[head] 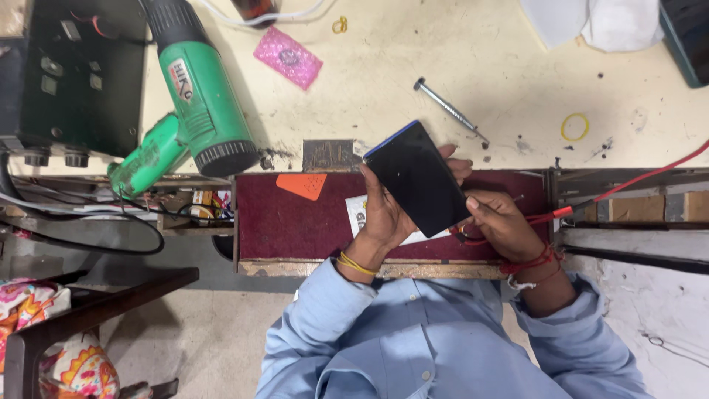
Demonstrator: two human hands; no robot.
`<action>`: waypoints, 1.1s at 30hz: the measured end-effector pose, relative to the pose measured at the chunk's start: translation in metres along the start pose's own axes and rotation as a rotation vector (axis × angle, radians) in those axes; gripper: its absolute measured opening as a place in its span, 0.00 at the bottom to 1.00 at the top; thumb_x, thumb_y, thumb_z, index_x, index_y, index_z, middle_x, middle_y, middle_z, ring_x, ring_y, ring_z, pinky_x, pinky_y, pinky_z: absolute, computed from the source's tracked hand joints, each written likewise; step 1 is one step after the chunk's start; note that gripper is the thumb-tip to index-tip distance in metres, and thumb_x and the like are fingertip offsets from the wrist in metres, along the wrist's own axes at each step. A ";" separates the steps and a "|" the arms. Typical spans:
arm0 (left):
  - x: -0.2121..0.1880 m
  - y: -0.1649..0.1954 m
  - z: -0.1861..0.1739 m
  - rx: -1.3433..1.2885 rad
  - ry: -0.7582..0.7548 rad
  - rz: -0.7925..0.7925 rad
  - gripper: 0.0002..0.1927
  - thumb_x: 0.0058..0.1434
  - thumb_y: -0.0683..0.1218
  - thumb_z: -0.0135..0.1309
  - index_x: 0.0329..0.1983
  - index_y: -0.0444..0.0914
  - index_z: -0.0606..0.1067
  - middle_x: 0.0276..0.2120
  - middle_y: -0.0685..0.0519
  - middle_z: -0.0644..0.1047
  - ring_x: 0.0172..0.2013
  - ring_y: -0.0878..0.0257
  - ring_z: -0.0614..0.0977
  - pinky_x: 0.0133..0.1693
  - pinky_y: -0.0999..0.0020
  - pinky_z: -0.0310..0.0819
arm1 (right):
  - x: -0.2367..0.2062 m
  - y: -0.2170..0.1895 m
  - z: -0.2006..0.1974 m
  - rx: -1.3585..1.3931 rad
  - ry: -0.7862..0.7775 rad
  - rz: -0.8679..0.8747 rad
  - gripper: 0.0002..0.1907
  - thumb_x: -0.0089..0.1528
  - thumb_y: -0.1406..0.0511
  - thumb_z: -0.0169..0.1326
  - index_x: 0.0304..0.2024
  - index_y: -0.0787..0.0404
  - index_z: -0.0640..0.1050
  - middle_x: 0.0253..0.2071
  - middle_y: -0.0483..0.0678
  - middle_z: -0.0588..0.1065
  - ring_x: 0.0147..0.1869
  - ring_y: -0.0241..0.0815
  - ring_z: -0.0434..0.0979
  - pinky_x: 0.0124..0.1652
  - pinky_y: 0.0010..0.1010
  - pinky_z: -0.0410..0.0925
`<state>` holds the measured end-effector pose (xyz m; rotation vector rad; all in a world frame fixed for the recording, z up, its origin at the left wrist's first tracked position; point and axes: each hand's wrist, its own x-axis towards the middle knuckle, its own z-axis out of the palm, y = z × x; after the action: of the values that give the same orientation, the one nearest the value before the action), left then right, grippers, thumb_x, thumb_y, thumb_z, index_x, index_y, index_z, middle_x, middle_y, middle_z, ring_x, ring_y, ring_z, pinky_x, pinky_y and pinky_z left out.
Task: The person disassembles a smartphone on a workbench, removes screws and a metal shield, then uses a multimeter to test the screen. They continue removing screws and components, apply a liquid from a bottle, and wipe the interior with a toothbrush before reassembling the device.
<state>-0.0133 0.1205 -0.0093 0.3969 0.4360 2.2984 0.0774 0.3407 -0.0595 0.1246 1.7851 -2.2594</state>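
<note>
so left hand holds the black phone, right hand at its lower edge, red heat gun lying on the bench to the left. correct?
Not quite: the heat gun is green, not red, as the head view shows. The rest stands: the left hand holds the black phone, and the right hand is at its lower edge.

Counted in the head view: one dark smartphone [417, 179], held across the left hand's fingers [459, 164]. One red-tipped probe lead [563, 214] is seen just beside the right hand's fingers [480, 205]. Beyond the fingertips are noted one screwdriver [450, 111], one green heat gun [193, 96], one pink glitter card [288, 58] and two yellow rubber bands [574, 126], the second possibly a clip, being small. One orange pick [303, 185] lies left of the fingers.
</note>
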 end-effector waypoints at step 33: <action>-0.005 0.005 0.004 0.014 0.116 0.028 0.65 0.58 0.83 0.28 0.77 0.25 0.54 0.63 0.35 0.72 0.66 0.47 0.74 0.69 0.52 0.66 | 0.007 -0.007 0.013 0.026 -0.017 0.002 0.19 0.71 0.62 0.45 0.53 0.70 0.79 0.43 0.47 0.81 0.44 0.32 0.78 0.46 0.28 0.72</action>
<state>-0.0111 0.1145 -0.0044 0.2794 0.5063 2.3548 0.0699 0.3283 -0.0510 0.1118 1.7474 -2.2759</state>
